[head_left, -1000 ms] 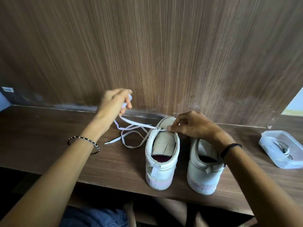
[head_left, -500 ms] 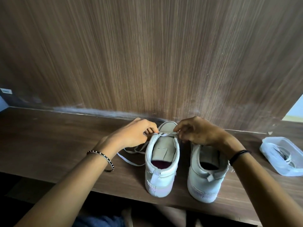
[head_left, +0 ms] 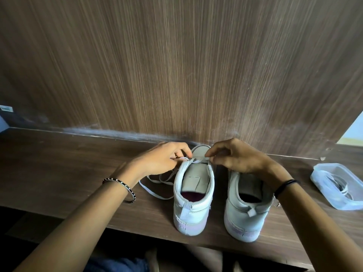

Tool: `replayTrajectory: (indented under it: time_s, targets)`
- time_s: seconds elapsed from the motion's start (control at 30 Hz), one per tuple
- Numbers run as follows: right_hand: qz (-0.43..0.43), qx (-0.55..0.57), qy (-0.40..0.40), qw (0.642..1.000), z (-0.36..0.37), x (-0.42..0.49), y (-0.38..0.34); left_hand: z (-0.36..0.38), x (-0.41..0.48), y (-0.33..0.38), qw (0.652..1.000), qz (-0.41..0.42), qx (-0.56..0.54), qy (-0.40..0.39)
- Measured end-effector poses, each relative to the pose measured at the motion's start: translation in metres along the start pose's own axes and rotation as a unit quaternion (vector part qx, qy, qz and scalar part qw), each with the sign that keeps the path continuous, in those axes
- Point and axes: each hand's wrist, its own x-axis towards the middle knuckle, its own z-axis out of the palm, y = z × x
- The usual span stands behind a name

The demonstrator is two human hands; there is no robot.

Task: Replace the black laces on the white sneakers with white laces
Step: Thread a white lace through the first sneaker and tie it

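Looking down from the head camera, my left hand and my right hand meet over the far end of the left sneaker, which stands directly under my fingertips. Both sets of fingers are drawn in narrow. My left thumb and forefinger pinch the white lace where it comes out at the sneaker's left edge. My right thumb and forefinger pinch the same lace just across the tongue, so a short flat run stretches between the two pinches. The loose remainder trails below my left fingers and loops on the table beside the sneaker.

The right sneaker stands beneath my right wrist, close beside its partner. My hand hides its front, so I cannot tell whether it carries any lace. Well off to the right of my right fingers sits a clear container with coiled strands in it, and I cannot tell which laces they are.

I judge this to be the first bar, down by the toe, with most eyelets yet to fill. To do it well I should lay the bar flat with no twist and even out the two tails before going on. Each tip should enter its eyelet from the same side every time, pulled snug without puckering the upper.
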Motion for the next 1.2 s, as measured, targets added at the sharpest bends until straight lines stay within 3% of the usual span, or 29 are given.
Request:
replayTrajectory:
  time_s: [0.33,0.43,0.53,0.67,0.8,0.93,1.1,1.2]
  targets:
    - [-0.006,0.019,-0.007,1.000,0.006,0.002,-0.017,0.000,-0.005,0.009,1.000,-0.001,0.016,0.007]
    - [0.003,0.007,0.005,1.000,0.005,0.001,-0.020,0.005,-0.002,0.015,0.993,-0.096,-0.069,0.010]
    - [0.003,-0.009,0.004,1.000,0.006,0.000,-0.022,0.012,0.001,0.023,0.952,-0.229,-0.202,0.008]
    - [0.017,-0.012,0.004,1.000,0.007,-0.002,-0.028,0.019,0.010,0.021,0.932,-0.226,-0.282,0.017]
    - [0.026,-0.067,0.036,0.997,0.014,-0.004,-0.036,0.021,0.015,0.018,0.933,-0.242,-0.264,0.048]
    - [0.050,-0.083,0.054,0.994,0.023,-0.007,-0.051,0.012,0.013,0.014,0.968,-0.208,-0.139,0.027]
    - [0.109,-0.117,0.084,0.984,0.031,-0.010,-0.066,0.001,0.004,0.003,0.988,-0.041,-0.148,0.031]
    - [0.136,-0.119,0.093,0.979,0.036,-0.011,-0.073,-0.002,0.003,-0.008,0.994,0.006,-0.111,0.016]
